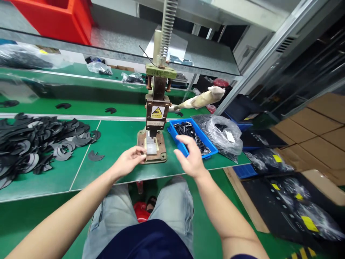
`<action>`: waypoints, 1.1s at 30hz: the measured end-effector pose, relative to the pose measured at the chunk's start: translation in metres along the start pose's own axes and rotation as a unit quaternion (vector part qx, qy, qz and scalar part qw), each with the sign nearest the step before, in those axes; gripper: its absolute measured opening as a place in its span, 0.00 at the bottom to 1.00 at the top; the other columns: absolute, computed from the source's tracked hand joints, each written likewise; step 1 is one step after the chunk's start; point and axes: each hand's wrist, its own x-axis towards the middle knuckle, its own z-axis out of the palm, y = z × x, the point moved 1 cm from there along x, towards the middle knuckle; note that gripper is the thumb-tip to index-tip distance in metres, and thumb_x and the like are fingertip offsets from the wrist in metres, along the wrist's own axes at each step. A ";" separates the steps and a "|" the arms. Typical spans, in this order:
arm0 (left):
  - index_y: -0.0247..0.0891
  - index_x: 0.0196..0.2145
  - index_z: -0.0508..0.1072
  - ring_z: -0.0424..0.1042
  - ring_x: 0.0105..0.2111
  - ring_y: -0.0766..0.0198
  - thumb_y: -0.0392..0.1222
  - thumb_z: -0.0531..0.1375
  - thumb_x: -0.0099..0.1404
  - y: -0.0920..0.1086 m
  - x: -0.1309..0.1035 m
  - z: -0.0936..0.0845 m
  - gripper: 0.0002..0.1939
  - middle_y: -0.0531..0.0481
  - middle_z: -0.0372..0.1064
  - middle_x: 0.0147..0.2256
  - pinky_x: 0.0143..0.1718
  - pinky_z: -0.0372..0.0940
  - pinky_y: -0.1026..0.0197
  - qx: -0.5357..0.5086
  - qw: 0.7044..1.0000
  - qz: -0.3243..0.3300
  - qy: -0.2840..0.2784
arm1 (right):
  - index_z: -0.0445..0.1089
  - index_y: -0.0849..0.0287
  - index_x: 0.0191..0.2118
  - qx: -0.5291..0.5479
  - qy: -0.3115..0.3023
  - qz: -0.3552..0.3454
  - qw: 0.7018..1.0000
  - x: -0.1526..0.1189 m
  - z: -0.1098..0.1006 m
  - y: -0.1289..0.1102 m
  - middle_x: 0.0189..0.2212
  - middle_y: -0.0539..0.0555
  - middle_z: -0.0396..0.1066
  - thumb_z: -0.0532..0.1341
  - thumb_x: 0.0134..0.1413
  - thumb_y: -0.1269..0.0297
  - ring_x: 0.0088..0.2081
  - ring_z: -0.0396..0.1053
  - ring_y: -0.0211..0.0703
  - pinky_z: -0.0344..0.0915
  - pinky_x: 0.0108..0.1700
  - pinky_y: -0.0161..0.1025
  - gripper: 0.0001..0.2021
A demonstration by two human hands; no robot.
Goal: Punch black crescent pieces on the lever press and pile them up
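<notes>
A hand press (158,111) with a spring on top and a wrapped lever (205,99) stands on the green table. My left hand (131,158) is at the left front of its base plate (161,145), fingertips pinched together; whatever they hold, if anything, is too small to name. My right hand (191,158) is over the near left side of a blue tray (211,150) of small black parts, thumb and fingers apart, holding nothing. A pale block (151,146) sits on the base under the press head.
Black curved parts (35,144) are heaped at the left, with one loose piece (95,156) nearer the press. Right of the tray lies a clear plastic bag (225,135). A red bin (58,18) stands on the shelf above; cardboard boxes (315,133) are at the right.
</notes>
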 end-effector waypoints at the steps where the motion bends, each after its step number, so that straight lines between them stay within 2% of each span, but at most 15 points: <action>1: 0.39 0.44 0.75 0.80 0.33 0.59 0.62 0.71 0.63 -0.004 0.013 -0.007 0.25 0.48 0.78 0.34 0.39 0.76 0.53 0.019 0.999 0.011 0.028 | 0.66 0.51 0.66 0.003 0.037 0.009 0.999 0.016 -0.011 0.001 0.62 0.61 0.72 0.65 0.67 0.57 0.64 0.72 0.54 0.72 0.68 0.59 0.24; 3: 0.40 0.41 0.76 0.80 0.36 0.57 0.59 0.69 0.65 -0.009 0.037 -0.017 0.20 0.46 0.80 0.36 0.42 0.76 0.53 0.089 0.993 0.032 0.071 | 0.62 0.50 0.69 0.019 0.099 0.003 0.995 0.050 -0.028 -0.001 0.64 0.61 0.69 0.64 0.68 0.51 0.66 0.70 0.55 0.71 0.69 0.60 0.28; 5: 0.41 0.41 0.77 0.81 0.38 0.56 0.55 0.66 0.68 -0.010 0.057 -0.022 0.15 0.46 0.82 0.38 0.44 0.74 0.54 0.196 0.975 0.052 0.089 | 0.56 0.49 0.71 0.039 0.119 -0.029 0.992 0.082 -0.037 -0.007 0.66 0.60 0.67 0.61 0.69 0.45 0.67 0.69 0.55 0.70 0.70 0.62 0.32; 8: 0.42 0.40 0.80 0.81 0.41 0.53 0.49 0.63 0.70 -0.007 0.076 -0.020 0.10 0.45 0.83 0.41 0.46 0.72 0.53 0.342 0.932 0.098 0.065 | 0.52 0.49 0.72 0.052 0.100 -0.074 0.991 0.115 -0.039 -0.019 0.65 0.58 0.66 0.56 0.71 0.40 0.67 0.69 0.55 0.71 0.69 0.62 0.33; 10: 0.43 0.40 0.82 0.80 0.44 0.51 0.47 0.62 0.71 -0.003 0.082 -0.017 0.10 0.45 0.83 0.43 0.49 0.71 0.53 0.393 0.909 0.135 0.038 | 0.54 0.49 0.71 0.056 0.102 -0.082 0.990 0.123 -0.034 -0.024 0.63 0.57 0.66 0.56 0.71 0.41 0.65 0.71 0.53 0.72 0.67 0.60 0.31; 12: 0.42 0.39 0.82 0.79 0.46 0.50 0.46 0.61 0.72 -0.001 0.085 -0.014 0.10 0.44 0.83 0.43 0.51 0.71 0.52 0.417 0.894 0.162 0.015 | 0.58 0.49 0.67 0.059 0.128 -0.074 0.987 0.120 -0.027 -0.027 0.59 0.56 0.67 0.57 0.71 0.44 0.62 0.72 0.50 0.74 0.66 0.58 0.26; 14: 0.41 0.38 0.83 0.78 0.47 0.50 0.45 0.60 0.72 -0.001 0.087 -0.014 0.11 0.43 0.81 0.43 0.53 0.71 0.51 0.428 0.886 0.179 -0.002 | 0.64 0.50 0.58 0.065 0.162 -0.060 0.983 0.106 -0.018 -0.028 0.53 0.55 0.69 0.60 0.70 0.49 0.59 0.74 0.48 0.74 0.66 0.57 0.18; 16: 0.41 0.39 0.83 0.78 0.48 0.51 0.44 0.59 0.73 -0.002 0.088 -0.014 0.12 0.42 0.80 0.43 0.54 0.71 0.51 0.423 0.886 0.187 -0.006 | 0.67 0.50 0.47 0.070 0.191 -0.054 0.978 0.085 -0.006 -0.028 0.44 0.52 0.70 0.62 0.69 0.53 0.55 0.76 0.47 0.71 0.70 0.59 0.09; 18: 0.40 0.41 0.83 0.78 0.48 0.52 0.44 0.59 0.74 -0.005 0.088 -0.014 0.12 0.43 0.80 0.44 0.55 0.71 0.51 0.409 0.894 0.184 0.001 | 0.66 0.49 0.39 0.063 0.199 -0.059 0.976 0.060 0.007 -0.025 0.37 0.50 0.71 0.62 0.68 0.56 0.53 0.77 0.48 0.67 0.73 0.65 0.07; 21: 0.39 0.43 0.82 0.78 0.49 0.52 0.44 0.59 0.75 -0.005 0.084 -0.011 0.12 0.42 0.80 0.46 0.56 0.71 0.51 0.398 0.901 0.171 0.013 | 0.66 0.48 0.36 0.041 0.201 -0.069 0.976 0.026 0.024 -0.014 0.35 0.50 0.72 0.61 0.67 0.58 0.55 0.77 0.52 0.63 0.73 0.72 0.07; 24: 0.38 0.48 0.81 0.79 0.49 0.53 0.41 0.59 0.74 -0.001 0.072 -0.014 0.12 0.41 0.80 0.48 0.56 0.72 0.51 0.398 0.904 0.152 0.024 | 0.68 0.50 0.36 0.036 0.214 -0.083 0.973 0.010 0.033 0.000 0.35 0.50 0.74 0.63 0.65 0.59 0.57 0.77 0.56 0.61 0.72 0.75 0.06; 26: 0.39 0.51 0.80 0.78 0.51 0.54 0.41 0.59 0.75 0.001 0.057 -0.026 0.12 0.42 0.80 0.50 0.57 0.72 0.51 0.407 0.898 0.160 0.041 | 0.68 0.52 0.35 0.036 0.230 -0.099 0.967 0.010 0.036 0.007 0.35 0.50 0.74 0.65 0.63 0.60 0.56 0.77 0.57 0.63 0.69 0.73 0.06; 28: 0.41 0.52 0.79 0.77 0.54 0.54 0.42 0.59 0.75 0.001 0.035 -0.049 0.12 0.43 0.79 0.52 0.60 0.71 0.50 0.438 0.878 0.176 0.074 | 0.69 0.53 0.35 0.038 0.248 -0.109 0.962 0.014 0.038 0.010 0.35 0.50 0.74 0.65 0.62 0.60 0.54 0.76 0.56 0.67 0.65 0.69 0.07; 30: 0.41 0.52 0.78 0.76 0.55 0.52 0.45 0.59 0.76 -0.002 0.008 -0.083 0.12 0.43 0.79 0.52 0.62 0.69 0.48 0.484 0.850 0.172 0.118 | 0.69 0.53 0.35 0.045 0.262 -0.105 0.958 0.016 0.040 0.009 0.34 0.51 0.73 0.66 0.62 0.60 0.53 0.75 0.56 0.69 0.62 0.67 0.07; 33: 0.39 0.53 0.78 0.75 0.56 0.48 0.48 0.59 0.75 -0.013 -0.032 -0.143 0.15 0.39 0.78 0.52 0.62 0.68 0.44 0.552 0.808 0.114 0.172 | 0.68 0.53 0.35 0.055 0.275 -0.094 0.955 0.017 0.043 0.006 0.33 0.51 0.71 0.66 0.62 0.59 0.52 0.75 0.56 0.70 0.61 0.66 0.08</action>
